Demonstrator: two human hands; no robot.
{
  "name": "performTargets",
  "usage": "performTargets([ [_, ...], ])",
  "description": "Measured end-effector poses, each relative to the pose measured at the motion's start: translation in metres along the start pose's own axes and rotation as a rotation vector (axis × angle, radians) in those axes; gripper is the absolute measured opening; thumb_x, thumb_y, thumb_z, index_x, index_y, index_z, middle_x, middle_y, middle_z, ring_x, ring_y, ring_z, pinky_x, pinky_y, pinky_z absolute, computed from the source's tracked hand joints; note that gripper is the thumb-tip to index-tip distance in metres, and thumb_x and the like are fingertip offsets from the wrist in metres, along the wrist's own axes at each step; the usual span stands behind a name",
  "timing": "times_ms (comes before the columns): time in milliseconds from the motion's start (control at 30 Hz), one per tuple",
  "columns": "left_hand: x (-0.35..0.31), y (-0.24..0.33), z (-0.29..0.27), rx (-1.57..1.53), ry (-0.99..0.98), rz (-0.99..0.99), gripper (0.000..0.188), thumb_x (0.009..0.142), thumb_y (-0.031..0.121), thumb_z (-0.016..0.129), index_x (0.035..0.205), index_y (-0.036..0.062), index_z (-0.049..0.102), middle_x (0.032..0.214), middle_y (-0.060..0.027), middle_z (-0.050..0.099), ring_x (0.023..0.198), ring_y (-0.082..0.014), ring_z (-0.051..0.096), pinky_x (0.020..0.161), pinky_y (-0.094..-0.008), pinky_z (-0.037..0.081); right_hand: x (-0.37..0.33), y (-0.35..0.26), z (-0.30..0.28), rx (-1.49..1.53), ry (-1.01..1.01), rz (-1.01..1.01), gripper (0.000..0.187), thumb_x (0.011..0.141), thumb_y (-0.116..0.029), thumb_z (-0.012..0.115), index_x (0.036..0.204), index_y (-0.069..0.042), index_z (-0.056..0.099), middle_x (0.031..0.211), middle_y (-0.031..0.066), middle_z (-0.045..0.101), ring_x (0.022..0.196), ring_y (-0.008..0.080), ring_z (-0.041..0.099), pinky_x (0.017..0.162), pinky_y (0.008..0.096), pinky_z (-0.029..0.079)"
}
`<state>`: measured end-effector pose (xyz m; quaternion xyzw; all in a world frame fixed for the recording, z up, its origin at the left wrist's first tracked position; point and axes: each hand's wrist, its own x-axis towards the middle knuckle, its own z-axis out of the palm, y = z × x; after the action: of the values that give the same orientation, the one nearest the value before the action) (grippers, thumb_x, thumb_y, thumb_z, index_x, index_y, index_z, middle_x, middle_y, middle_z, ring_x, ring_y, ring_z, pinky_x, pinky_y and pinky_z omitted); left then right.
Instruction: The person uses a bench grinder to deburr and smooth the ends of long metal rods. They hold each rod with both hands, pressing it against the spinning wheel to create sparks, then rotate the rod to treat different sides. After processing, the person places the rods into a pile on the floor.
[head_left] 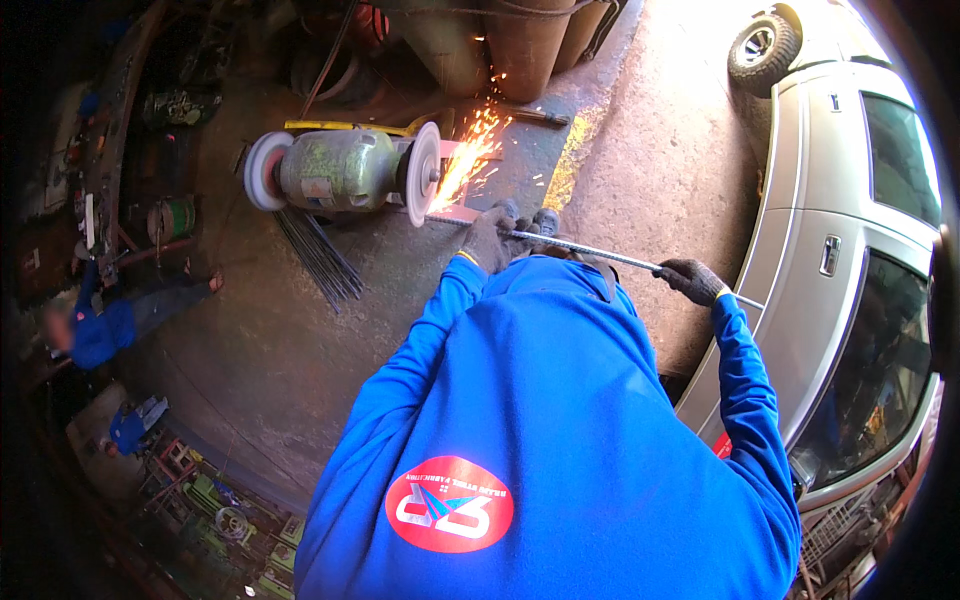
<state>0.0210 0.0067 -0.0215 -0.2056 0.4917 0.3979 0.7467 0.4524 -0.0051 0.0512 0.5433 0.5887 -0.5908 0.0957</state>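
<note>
A long, thin ribbed steel rod (pixel 590 252) slants across the view in front of me. My gloved left hand (pixel 487 240) is closed around it near its left end, close to the bench grinder (pixel 335 170). My gloved right hand (pixel 692 280) grips the rod farther right, and its tail sticks out past that hand. The rod's left end meets the lower edge of the grinder's right wheel (pixel 423 175). Orange sparks (pixel 468 160) spray up and away from that spot. A second pale wheel (pixel 267 171) sits on the grinder's left side.
Several dark rods (pixel 318 258) lie on the floor below the grinder. Behind it are a yellow bar (pixel 350 126) and large metal cylinders (pixel 525 45). A silver vehicle (pixel 800 260) stands close on my right. Two people in blue, one nearer (pixel 105 333), are at the left.
</note>
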Motion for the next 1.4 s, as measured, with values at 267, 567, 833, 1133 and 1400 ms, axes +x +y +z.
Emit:
performTargets([
  [267,0.006,0.000,-0.005,-0.038,-0.033,-0.008,0.013,0.087,0.018,0.062,0.090,0.0083,0.054,0.090,-0.0146,0.059,0.085,-0.0381,0.065,0.076,-0.0574,0.058,-0.006,-0.002,0.006,-0.042,0.129,-0.018,0.040,0.099,-0.039,0.062,0.118,-0.004,0.071,0.096,0.0094,0.075,0.080,0.0169,0.066,0.077,0.0343,0.054],
  [567,0.000,0.002,0.001,0.037,0.016,0.020,0.009,0.081,0.012,0.053,0.087,0.0064,0.053,0.089,-0.0148,0.058,0.085,-0.0381,0.066,0.077,-0.0560,0.056,-0.012,0.000,0.014,-0.039,0.267,0.009,0.038,0.094,-0.035,0.070,0.117,-0.006,0.073,0.098,0.0125,0.076,0.082,0.0164,0.070,0.077,0.0335,0.055],
  [833,0.003,0.001,0.000,0.002,0.029,0.007,0.007,0.081,0.011,0.052,0.085,0.0056,0.052,0.090,-0.0154,0.058,0.084,-0.0373,0.065,0.077,-0.0557,0.057,-0.009,0.007,0.016,-0.079,0.285,0.005,0.033,0.090,-0.035,0.074,0.112,-0.010,0.076,0.100,0.0123,0.076,0.084,0.0190,0.073,0.076,0.0347,0.056],
  [1133,-0.007,0.003,0.006,0.009,0.061,0.041,0.010,0.079,0.008,0.052,0.072,0.0068,0.046,0.084,-0.0127,0.058,0.081,-0.0313,0.063,0.082,-0.0560,0.060,-0.009,-0.015,0.015,-0.417,0.301,0.056,0.035,0.084,-0.044,0.075,0.104,-0.015,0.078,0.093,0.0116,0.075,0.084,0.0298,0.073,0.075,0.0400,0.057],
  [1400,-0.015,0.004,0.011,0.021,0.074,0.030,0.008,0.076,0.005,0.052,0.071,0.0060,0.046,0.084,-0.0121,0.060,0.083,-0.0293,0.063,0.085,-0.0595,0.059,-0.005,-0.020,0.016,-0.516,0.246,0.140,0.039,0.081,-0.050,0.074,0.100,-0.016,0.078,0.088,0.0114,0.074,0.082,0.0323,0.072,0.073,0.0435,0.056],
])
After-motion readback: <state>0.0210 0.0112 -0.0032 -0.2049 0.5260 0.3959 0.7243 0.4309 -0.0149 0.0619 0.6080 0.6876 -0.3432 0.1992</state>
